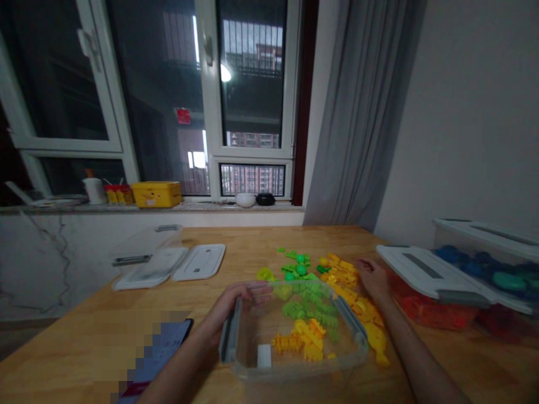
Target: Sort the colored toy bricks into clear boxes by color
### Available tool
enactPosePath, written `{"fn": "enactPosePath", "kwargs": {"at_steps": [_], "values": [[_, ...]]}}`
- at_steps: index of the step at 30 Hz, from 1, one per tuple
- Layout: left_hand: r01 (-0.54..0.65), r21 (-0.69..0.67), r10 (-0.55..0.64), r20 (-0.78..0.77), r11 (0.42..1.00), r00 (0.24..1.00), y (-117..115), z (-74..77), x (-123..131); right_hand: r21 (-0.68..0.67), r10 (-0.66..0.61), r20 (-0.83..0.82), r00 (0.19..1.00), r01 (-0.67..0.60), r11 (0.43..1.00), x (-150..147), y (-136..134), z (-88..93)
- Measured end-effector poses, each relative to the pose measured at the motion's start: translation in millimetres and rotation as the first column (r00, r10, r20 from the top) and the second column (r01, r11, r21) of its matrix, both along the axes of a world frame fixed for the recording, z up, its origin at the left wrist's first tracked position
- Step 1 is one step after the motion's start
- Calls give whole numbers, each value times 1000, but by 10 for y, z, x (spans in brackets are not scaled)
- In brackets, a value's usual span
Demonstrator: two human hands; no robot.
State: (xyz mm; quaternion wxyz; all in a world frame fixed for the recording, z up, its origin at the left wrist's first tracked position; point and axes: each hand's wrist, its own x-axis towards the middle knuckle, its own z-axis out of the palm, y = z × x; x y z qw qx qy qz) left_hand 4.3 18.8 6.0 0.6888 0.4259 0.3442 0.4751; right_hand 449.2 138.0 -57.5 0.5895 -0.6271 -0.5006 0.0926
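Observation:
A clear plastic box (295,367) with grey side latches is in front of me, tilted towards me. Several yellow toy pieces (311,339) lie inside. My left hand (244,294) grips its far left corner, fingers along the outer wall. Beyond the box, partly seen through it, are green toy pieces (301,270). A pile of yellow toy pieces (343,275) runs down its right side. Beside that pile is my right hand (373,276), its fingers curled together; anything between them is too small to make out.
At right stand a lidded box of red pieces (438,308) and a box of blue pieces (467,264). At left are a clear box (147,244), a white lid (200,262) and a phone or tablet (162,353). A yellow box (156,194) sits on the windowsill.

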Motion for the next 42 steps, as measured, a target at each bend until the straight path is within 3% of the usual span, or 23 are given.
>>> {"fn": "enactPosePath", "kwargs": {"at_steps": [10, 19, 25, 31, 36, 42], "values": [[-8, -5, 8, -17, 1000, 1000, -38, 39, 15, -174, -5, 125, 992, 27, 984, 331, 132, -398], [-10, -16, 10, 0, 1000, 1000, -8, -22, 2, -301, -59, 63, 996, 75, 951, 302, 176, -475], [11, -20, -11, 5, 1000, 1000, -26, 14, -5, -275, -69, -18, 997, 62, 959, 291, 174, -385], [28, -17, -28, 12, 999, 1000, -31, 19, -8, -162, -48, -92, 995, 33, 986, 121, 111, -161], [10, -4, -10, 24, 1000, 1000, -18, -4, -15, -42, 87, -222, 971, -99, 994, -152, -12, 54], [20, -19, -20, 10, 1000, 1000, -14, -17, -19, 47, 278, -485, 829, -293, 955, -380, -153, 192]]}}
